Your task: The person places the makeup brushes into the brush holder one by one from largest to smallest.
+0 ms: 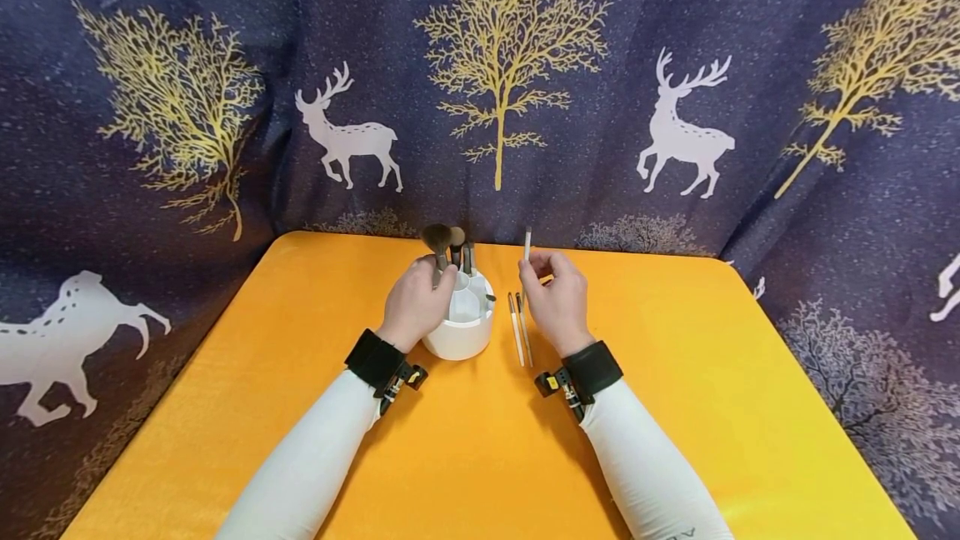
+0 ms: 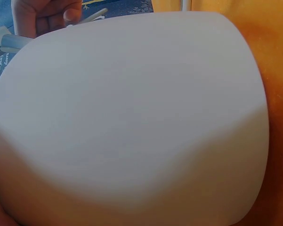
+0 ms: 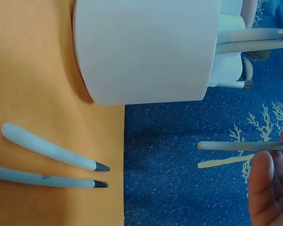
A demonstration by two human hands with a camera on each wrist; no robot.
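Note:
A round white brush holder (image 1: 457, 342) with compartments stands on the table, several makeup brushes upright in it. My left hand (image 1: 417, 300) grips its left side, thumb at the rim beside a large fluffy dark brush (image 1: 437, 237). The holder's wall (image 2: 132, 94) fills most of the left wrist view and hides most of that hand's fingers. To the right of the holder, my right hand (image 1: 557, 300) pinches a slim white-handled makeup brush (image 1: 527, 245) between thumb and fingers. In the right wrist view the handle (image 3: 235, 146) extends from the fingertips, its rounded end pointing down.
Two thin pale-handled makeup brushes with dark tips, one (image 3: 52, 148) beside the other (image 3: 47, 178), lie on the orange table (image 1: 465, 457) between the holder and my right hand. Behind the table hangs a dark blue curtain (image 1: 577, 148) printed with deer and trees.

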